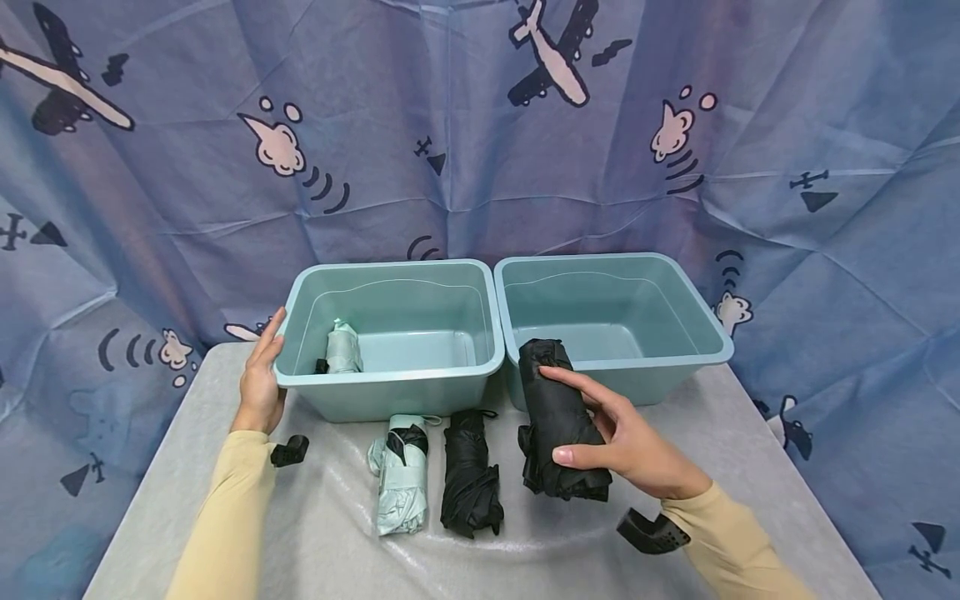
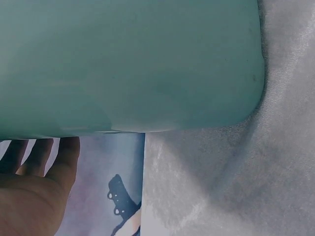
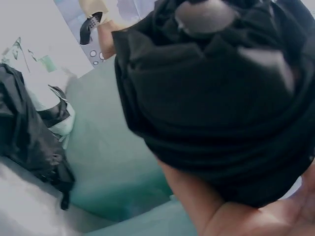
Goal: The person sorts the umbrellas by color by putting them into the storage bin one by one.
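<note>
- Blue fabric hangs as a curtain (image 1: 420, 196) behind and on both sides, creased and printed with planes, clouds and small dark shapes.
- Below it stands the desk (image 1: 322, 517), its pale grey top slightly glossy near the front.
- Two blue-green plastic bins sit side by side at the back of the desk, upright, their rims touching or nearly so. The left bin (image 1: 360, 397) holds a light green folded umbrella (image 1: 344, 348) toward its left end, with a small black piece (image 1: 321, 367) beside it, mostly hidden by the front wall. In the right bin (image 1: 660, 379) the back wall and a pale stretch of floor show.
- Pale yellow sleeves (image 1: 225, 508) cover both forearms.
- A thick black umbrella (image 1: 558, 421), folded, is in front of the right bin, its top end overlapping the bin's near left corner in the head view.
- Both hands are well apart: the right hand (image 1: 633, 433) grips the thick umbrella between thumb and fingers; the left hand (image 1: 260, 385) rests extended fingers against the left bin's outer side.
- Before the left bin lie a thinner dark umbrella (image 1: 471, 479) and, just left of it, a mint umbrella (image 1: 403, 496) with a black patch.
- Black wrist cameras (image 1: 652, 532) sit at both cuffs.
</note>
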Demonstrator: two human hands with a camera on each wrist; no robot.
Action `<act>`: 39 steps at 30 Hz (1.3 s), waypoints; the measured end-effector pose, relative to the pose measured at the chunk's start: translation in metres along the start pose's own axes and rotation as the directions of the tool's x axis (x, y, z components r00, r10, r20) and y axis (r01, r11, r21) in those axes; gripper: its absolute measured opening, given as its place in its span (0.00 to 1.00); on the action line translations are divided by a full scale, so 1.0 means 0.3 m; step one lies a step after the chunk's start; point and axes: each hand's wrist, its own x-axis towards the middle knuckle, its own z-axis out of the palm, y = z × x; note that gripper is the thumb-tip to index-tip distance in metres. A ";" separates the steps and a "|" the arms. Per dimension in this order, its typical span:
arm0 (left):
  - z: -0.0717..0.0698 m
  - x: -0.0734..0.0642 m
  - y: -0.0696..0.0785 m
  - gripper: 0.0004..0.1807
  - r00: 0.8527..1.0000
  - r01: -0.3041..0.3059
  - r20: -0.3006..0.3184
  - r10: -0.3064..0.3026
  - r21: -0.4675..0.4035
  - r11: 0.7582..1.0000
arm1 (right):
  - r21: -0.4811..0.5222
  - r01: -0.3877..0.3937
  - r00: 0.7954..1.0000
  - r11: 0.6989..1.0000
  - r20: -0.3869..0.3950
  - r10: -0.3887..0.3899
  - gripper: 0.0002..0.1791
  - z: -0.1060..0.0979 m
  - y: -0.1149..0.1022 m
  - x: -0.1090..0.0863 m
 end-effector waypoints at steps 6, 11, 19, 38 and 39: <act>0.000 0.002 -0.001 0.29 1.000 0.007 -0.006 -0.007 -0.007 1.000 | -0.023 -0.024 1.000 0.999 -0.014 0.024 0.46 -0.055 -0.037 0.048; 0.000 0.003 -0.002 0.29 1.000 0.016 -0.011 -0.016 -0.012 1.000 | 0.003 -0.079 0.997 0.997 -0.015 0.079 0.48 -0.114 -0.066 0.106; 0.000 0.003 -0.002 0.30 1.000 0.014 -0.009 -0.014 -0.018 1.000 | 0.011 -0.126 0.992 0.992 -0.029 0.126 0.47 -0.220 -0.073 0.225; -0.001 0.003 -0.001 0.29 1.000 0.010 -0.010 -0.011 -0.021 1.000 | -0.015 -0.387 0.922 0.922 -0.028 0.387 0.49 -0.344 0.020 0.491; -0.001 0.004 -0.001 0.29 1.000 0.010 -0.011 -0.010 -0.017 1.000 | -0.027 -0.395 0.919 0.918 -0.019 0.395 0.49 -0.344 0.028 0.500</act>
